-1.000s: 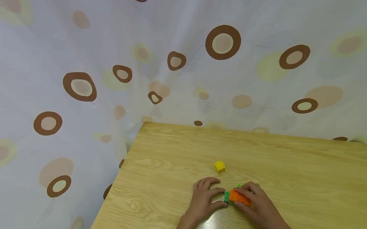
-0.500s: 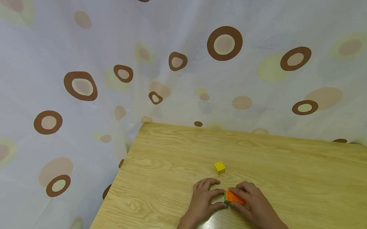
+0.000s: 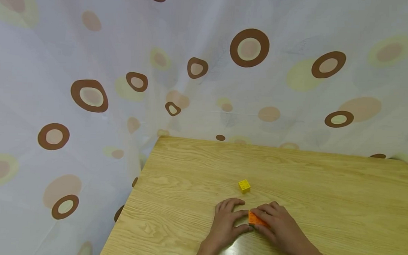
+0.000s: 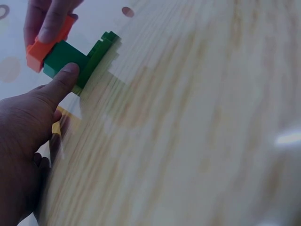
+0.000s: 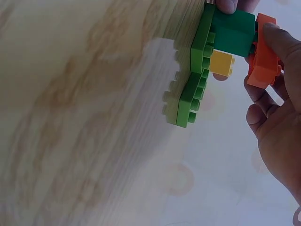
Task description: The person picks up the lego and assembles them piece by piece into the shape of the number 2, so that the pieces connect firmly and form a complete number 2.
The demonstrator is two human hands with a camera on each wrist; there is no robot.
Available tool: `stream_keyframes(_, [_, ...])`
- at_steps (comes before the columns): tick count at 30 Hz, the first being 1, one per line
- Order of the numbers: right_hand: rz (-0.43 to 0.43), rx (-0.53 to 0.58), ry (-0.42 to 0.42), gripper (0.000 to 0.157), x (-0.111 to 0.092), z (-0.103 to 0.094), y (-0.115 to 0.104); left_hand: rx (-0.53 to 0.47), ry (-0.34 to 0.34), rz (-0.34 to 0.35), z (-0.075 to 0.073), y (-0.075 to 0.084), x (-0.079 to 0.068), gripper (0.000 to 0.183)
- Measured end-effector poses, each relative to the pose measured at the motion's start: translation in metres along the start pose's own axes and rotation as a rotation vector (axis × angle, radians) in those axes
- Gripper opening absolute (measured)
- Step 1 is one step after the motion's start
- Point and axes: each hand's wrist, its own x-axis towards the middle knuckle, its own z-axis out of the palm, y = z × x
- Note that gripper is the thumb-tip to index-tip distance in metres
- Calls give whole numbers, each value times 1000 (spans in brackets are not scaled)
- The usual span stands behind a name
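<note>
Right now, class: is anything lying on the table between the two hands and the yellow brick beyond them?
Nothing visible does. The yellow brick sits alone on the table, just past the fingertips. The left hand and right hand are both on the orange brick, with only bare wood between them and the yellow one.

Bright, even light fills the head view, with a glossy glare patch on the pale wooden worktop (image 3: pixel 240 249) near the bottom edge. Both wrist views are soft, the wood grain smeared by blur. The stepped light-green plastic plate (image 5: pixel 193 89) throws a soft shadow.
</note>
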Motion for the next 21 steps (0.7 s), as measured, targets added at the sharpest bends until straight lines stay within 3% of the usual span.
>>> stream_keyframes(15, [-22,-10,-22,37,1,1,-2,1,5,0,2,2,-5,46])
stream_keyframes(21, [14,1,-33,41,3,-2,0,9,14,6,0,1,-1,45])
